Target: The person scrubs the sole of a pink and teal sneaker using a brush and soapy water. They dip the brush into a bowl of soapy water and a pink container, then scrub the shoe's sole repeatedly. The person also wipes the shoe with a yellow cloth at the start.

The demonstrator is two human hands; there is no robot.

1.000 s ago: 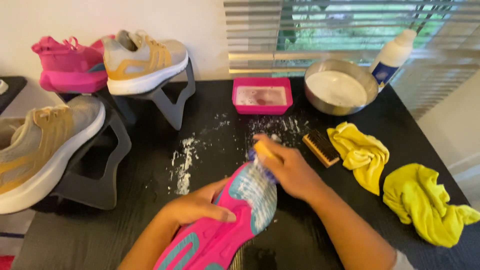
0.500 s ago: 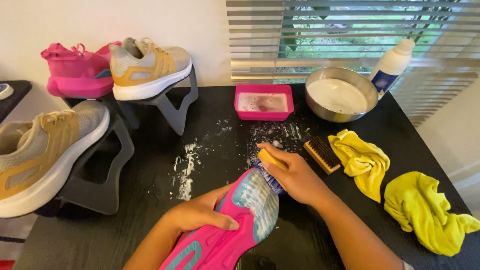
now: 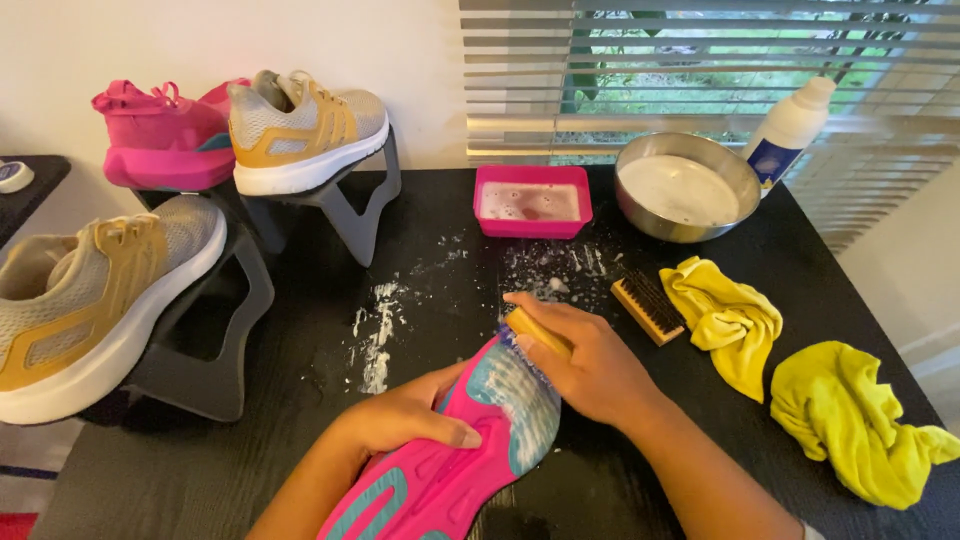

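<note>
Near edge, centre: right hand (image 3: 590, 365) closed around a wooden scrub brush (image 3: 535, 335), bristles pressed on the soapy toe of a pink shoe (image 3: 455, 470). Left hand (image 3: 405, 420) clasps the shoe's left side, thumb across the sole. Surface: black table (image 3: 300, 300), foam-spattered; slatted window blinds (image 3: 700, 60) beyond. Shoe lies sole-up, long axis running near-left to far-right, toe pointing far.

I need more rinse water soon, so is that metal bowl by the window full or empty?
Partly full. The metal bowl holds cloudy, whitish liquid covering its bottom, with bare steel wall showing above the surface. Its depth cannot be told.
</note>
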